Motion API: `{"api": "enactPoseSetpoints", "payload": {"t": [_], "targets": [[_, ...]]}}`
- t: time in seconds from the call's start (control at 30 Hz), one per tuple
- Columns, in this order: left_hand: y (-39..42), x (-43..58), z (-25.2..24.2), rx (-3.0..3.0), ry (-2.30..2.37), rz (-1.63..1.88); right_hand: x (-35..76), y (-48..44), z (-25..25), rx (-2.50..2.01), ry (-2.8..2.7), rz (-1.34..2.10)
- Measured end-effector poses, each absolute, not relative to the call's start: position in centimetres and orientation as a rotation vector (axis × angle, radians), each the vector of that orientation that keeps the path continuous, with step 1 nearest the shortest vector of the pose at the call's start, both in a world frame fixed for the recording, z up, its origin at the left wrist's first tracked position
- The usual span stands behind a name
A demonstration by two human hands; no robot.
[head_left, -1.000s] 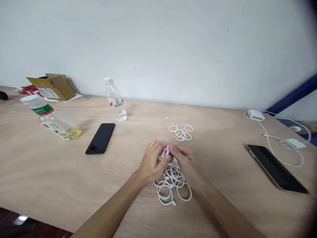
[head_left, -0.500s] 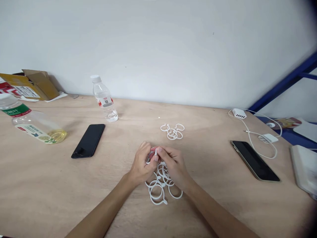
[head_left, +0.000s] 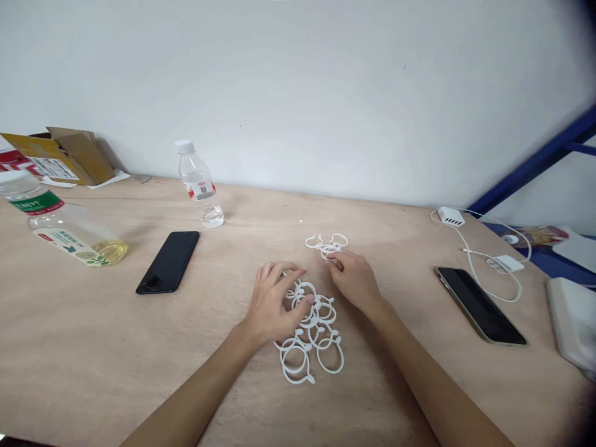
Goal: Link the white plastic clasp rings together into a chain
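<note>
My left hand (head_left: 274,304) is open, its thumb and fingers apart over the upper left side of a heap of white plastic rings (head_left: 308,338). Several of these rings overlap, and small tabs stick out where their ends meet. Farther from me lies a smaller group of open white rings (head_left: 339,236), with gaps in their loops. My right hand (head_left: 357,280) reaches to the near side of that group. Its thumb and forefinger are closed on one of the white rings, partly hidden by the fingertips.
A black phone (head_left: 168,262), a clear water bottle (head_left: 201,192) and a larger bottle with yellow liquid (head_left: 69,226) are on the left. A cardboard box (head_left: 84,158) stands behind them. To the right are another phone (head_left: 479,304), a white charger (head_left: 451,216) and cables.
My hands have parted. The right hand has moved forward to the far rings; the left has opened over the near heap. The ring they held together is no longer between them.
</note>
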State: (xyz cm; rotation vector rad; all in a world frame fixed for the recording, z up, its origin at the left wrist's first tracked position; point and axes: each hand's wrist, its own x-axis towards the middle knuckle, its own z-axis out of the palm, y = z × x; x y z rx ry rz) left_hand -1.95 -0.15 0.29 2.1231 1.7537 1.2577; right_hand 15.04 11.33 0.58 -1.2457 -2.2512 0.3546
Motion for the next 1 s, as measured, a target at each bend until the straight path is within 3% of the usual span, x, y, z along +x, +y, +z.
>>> {"api": "enactPoseSetpoints", "payload": {"t": [0.2, 0.5, 0.77, 1.0], "targets": [[0.0, -2.0, 0.1, 2.092, 1.754, 1.337, 15.6, 12.7, 1.1, -1.233, -1.797, 0.919], [0.0, -2.1, 0.1, 2.05, 1.74, 1.274, 13.8, 7.7, 2.0, -1.041, -1.673, 1.134], [0.2, -2.4, -0.2, 1.871, 1.686, 1.338, 13.3, 4.8, 1.2, -0.73, -2.08, 0.502], [0.1, -2.3, 0.2, 1.945, 1.545, 1.229, 12.4, 3.8, 0.3, -0.586, -2.144, 0.424]]}}
